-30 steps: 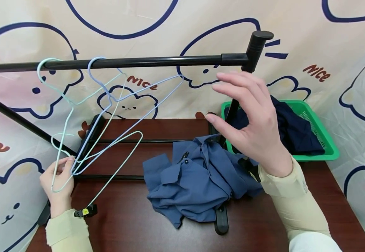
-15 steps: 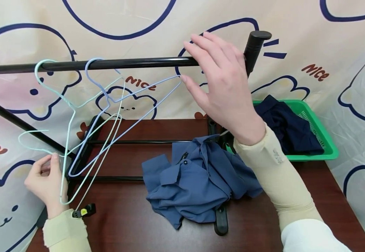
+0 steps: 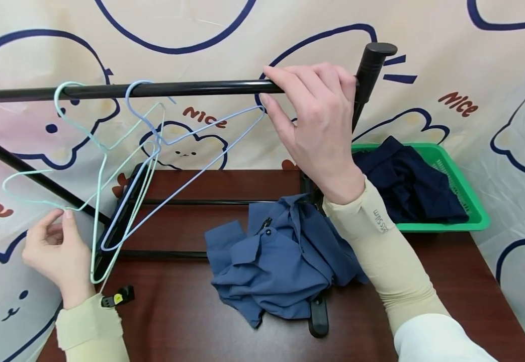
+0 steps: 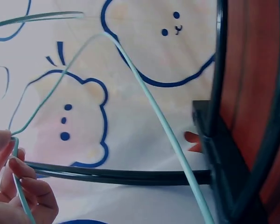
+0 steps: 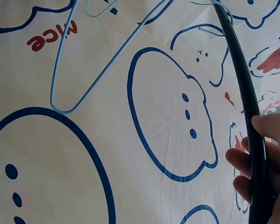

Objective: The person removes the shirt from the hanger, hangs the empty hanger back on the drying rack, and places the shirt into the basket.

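My left hand (image 3: 59, 251) pinches a mint-green wire hanger (image 4: 164, 121) at the neck below its hook, thumb against the fingers. The held hanger's hook points left, off the rail. My right hand (image 3: 319, 120) grips the black rail (image 3: 208, 88) near its right end, fingers over it and thumb beneath; in the right wrist view the fingers curl round it. A second mint hanger (image 3: 56, 98) and a light blue hanger (image 3: 128, 95) hang by their hooks on the rail's left part. The held hanger overlaps both in the head view.
A crumpled blue collared shirt (image 3: 280, 261) lies on the dark wooden table (image 3: 190, 311), over part of the rack's base. At the right back stands a green basket (image 3: 475, 211) with dark navy cloth (image 3: 412, 181) in it. A patterned curtain (image 3: 425, 30) hangs behind.
My left hand has moved left and slightly up with the hanger, whose hook swung outward left. My right hand, earlier spread in the air at the right, has moved left and taken hold of the rail.
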`<state>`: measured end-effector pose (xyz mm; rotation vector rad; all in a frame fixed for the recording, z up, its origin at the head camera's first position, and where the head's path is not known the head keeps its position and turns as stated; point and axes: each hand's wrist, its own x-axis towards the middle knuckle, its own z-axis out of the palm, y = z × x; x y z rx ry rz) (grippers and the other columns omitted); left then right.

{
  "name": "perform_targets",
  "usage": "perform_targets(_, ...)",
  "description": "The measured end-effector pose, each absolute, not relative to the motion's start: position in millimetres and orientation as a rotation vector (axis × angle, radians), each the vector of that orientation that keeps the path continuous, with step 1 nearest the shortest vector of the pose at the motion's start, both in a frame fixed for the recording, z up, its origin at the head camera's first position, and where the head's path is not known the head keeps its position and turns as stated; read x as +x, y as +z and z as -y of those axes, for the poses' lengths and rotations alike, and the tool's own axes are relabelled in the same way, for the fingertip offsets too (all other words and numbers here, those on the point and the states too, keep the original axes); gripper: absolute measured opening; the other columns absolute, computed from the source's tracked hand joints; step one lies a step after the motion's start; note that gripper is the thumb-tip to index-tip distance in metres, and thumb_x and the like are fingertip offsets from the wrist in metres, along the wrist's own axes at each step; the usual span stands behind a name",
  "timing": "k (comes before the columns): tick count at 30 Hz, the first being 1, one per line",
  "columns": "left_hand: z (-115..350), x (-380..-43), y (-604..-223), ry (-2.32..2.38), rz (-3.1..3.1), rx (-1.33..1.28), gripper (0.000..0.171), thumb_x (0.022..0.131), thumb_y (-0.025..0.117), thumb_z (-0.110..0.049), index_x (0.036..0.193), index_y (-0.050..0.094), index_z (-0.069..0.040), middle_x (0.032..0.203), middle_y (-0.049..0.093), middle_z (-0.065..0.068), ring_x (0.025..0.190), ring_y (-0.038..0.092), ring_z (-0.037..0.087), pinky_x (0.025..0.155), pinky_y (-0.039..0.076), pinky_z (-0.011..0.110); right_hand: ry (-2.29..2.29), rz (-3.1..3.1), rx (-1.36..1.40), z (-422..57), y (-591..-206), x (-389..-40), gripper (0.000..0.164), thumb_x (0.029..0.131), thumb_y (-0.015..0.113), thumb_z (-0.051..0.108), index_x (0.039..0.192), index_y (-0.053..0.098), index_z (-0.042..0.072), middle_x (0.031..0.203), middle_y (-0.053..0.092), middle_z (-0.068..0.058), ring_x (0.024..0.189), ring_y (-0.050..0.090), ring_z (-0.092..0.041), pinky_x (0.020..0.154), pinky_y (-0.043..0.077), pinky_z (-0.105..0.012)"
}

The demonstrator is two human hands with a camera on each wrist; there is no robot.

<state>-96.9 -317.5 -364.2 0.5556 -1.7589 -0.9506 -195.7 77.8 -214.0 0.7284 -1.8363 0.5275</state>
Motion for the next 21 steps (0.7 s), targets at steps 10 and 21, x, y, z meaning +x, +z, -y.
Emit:
perform_targets(10,326,-100,-343,-0.937,1.748,0.527,0.02,0.099,0.068,-0.019,0.115,0.078,-0.012,0.091,0.054,-0.023,0.078,0.054,-0.005,0.072,0.04,0.018,0.549,1.815,0.72,-77,-214,-196,0.036,0.105,0.057,0.033,0.127,0.073,0.009,0.114,0.072,-0.007,0.103,0.054,-0.029,0.099,0.029,-0.047)
perform_targets(21,325,-96,-305,-0.886,1.737,0.468,0.021,0.101,0.065,-0.02,0.118,0.076,-0.014,0.095,0.049,-0.024,0.081,0.052,-0.007,0.076,0.04,0.017,0.606,1.806,0.722,-74,-215,-196,0.033,0.104,0.06,0.032,0.125,0.074,0.01,0.113,0.073,-0.006,0.102,0.054,-0.03,0.101,0.028,-0.045)
